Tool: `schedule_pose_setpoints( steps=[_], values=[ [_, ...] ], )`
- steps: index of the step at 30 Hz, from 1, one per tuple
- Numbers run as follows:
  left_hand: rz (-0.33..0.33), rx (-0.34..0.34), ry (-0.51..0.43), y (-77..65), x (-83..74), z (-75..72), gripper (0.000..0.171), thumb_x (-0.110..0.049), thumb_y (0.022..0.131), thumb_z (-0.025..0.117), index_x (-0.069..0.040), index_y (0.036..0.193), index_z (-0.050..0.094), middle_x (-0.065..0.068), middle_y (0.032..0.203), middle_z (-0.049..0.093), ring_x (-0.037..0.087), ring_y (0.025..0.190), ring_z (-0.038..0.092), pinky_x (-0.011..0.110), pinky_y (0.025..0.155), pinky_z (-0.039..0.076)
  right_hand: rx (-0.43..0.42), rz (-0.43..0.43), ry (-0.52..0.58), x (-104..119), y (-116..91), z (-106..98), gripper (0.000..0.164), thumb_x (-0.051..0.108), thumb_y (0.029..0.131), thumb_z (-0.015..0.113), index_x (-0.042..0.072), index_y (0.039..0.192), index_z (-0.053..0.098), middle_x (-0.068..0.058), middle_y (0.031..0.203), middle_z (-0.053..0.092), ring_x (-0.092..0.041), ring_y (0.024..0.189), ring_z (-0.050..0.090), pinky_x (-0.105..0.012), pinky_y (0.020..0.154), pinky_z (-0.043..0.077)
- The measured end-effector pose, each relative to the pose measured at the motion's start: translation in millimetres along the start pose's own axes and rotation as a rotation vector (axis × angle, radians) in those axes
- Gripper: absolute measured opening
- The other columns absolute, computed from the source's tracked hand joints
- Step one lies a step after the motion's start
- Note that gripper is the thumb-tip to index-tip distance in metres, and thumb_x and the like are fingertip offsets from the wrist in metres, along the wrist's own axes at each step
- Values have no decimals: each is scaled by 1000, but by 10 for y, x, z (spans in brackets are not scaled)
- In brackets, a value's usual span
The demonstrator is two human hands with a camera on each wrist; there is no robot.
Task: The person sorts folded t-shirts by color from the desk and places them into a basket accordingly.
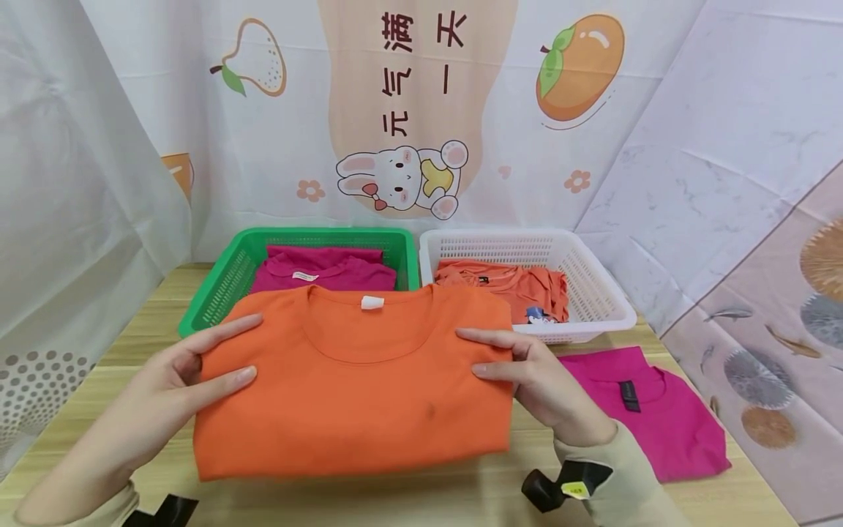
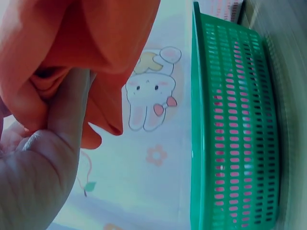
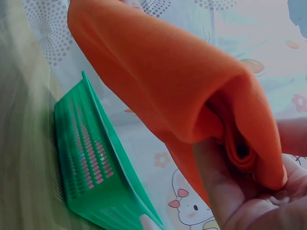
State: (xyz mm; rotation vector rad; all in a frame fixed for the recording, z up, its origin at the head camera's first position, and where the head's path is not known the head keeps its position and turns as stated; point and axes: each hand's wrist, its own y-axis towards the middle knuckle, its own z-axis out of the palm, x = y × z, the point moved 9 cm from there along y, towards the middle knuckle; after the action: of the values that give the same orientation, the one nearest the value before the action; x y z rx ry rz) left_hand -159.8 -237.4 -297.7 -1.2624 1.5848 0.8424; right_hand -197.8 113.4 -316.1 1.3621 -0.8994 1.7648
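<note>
A folded orange T-shirt point(image 1: 356, 410) is held up above the wooden table, its round neckline and white label at the top. My left hand point(image 1: 191, 366) grips its left side, thumb and a finger on the front. On the other side my right hand point(image 1: 540, 373) grips the folded edge the same way. The right wrist view shows the layers of the orange T-shirt point(image 3: 168, 76) rolled between thumb and fingers. In the left wrist view the orange cloth point(image 2: 110, 38) bunches over my left thumb. A small dark spot marks the shirt's lower front.
Behind the shirt stands a green basket point(image 1: 217, 282) with folded magenta clothing point(image 1: 329, 269) in it. Beside it a white basket point(image 1: 593, 293) holds orange-red clothing point(image 1: 507, 285). A folded magenta T-shirt point(image 1: 672, 421) lies on the table point(image 1: 85, 439) at the right. A printed curtain point(image 1: 500, 146) hangs behind.
</note>
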Motion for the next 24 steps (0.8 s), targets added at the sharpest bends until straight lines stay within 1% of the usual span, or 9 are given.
schedule_pose_setpoints(
  steps=[4, 6, 9, 13, 15, 20, 24],
  values=[
    [-13, -39, 9, 79, -106, 26, 61, -16, 98, 63, -27, 152, 39, 9, 101, 74, 21, 93, 71, 30, 75, 59, -31, -19, -33, 100, 20, -94, 45, -1, 89, 66, 17, 130, 67, -2, 130, 61, -18, 108, 67, -33, 91, 57],
    [-14, -58, 13, 133, -149, 36, 61, -18, 96, 66, -26, 151, 42, 7, 99, 74, 20, 92, 71, 30, 75, 59, -52, -26, -48, 147, 26, -154, 45, -1, 89, 66, 17, 130, 67, 0, 130, 60, -17, 108, 67, -32, 90, 58],
    [-27, -89, 0, 238, -195, 53, 59, -22, 93, 70, -25, 148, 47, 2, 99, 74, 17, 90, 71, 29, 75, 59, -82, -43, -59, 228, 26, -258, 44, -1, 89, 66, 19, 129, 68, 1, 130, 60, -15, 106, 67, -31, 88, 58],
    [-45, -110, -83, 386, -251, 117, 55, -23, 90, 74, -21, 142, 55, -2, 101, 72, 16, 90, 71, 31, 75, 61, -90, -79, -42, 347, 21, -389, 44, -3, 91, 62, 21, 128, 69, 2, 125, 64, -14, 103, 69, -31, 85, 59],
    [-46, -125, -112, 452, -290, 150, 53, -23, 89, 75, -19, 139, 58, -2, 101, 71, 16, 90, 71, 32, 75, 61, -87, -96, -30, 408, 21, -448, 44, -4, 93, 59, 21, 129, 69, 2, 125, 63, -13, 103, 69, -31, 85, 59],
    [-17, -165, -106, 604, -430, 223, 52, -28, 87, 77, -19, 135, 61, -4, 105, 70, 14, 95, 69, 31, 77, 61, -113, -88, -10, 518, 9, -607, 46, -4, 94, 57, 22, 131, 67, 4, 128, 62, -13, 106, 67, -32, 85, 59],
    [-7, -177, -101, 756, -520, 313, 52, -32, 86, 78, -19, 135, 62, 0, 117, 67, 13, 103, 66, 29, 80, 60, -164, -105, -15, 620, 8, -756, 45, -4, 94, 58, 20, 131, 66, 4, 127, 62, -11, 103, 67, -30, 81, 59]
  ],
)
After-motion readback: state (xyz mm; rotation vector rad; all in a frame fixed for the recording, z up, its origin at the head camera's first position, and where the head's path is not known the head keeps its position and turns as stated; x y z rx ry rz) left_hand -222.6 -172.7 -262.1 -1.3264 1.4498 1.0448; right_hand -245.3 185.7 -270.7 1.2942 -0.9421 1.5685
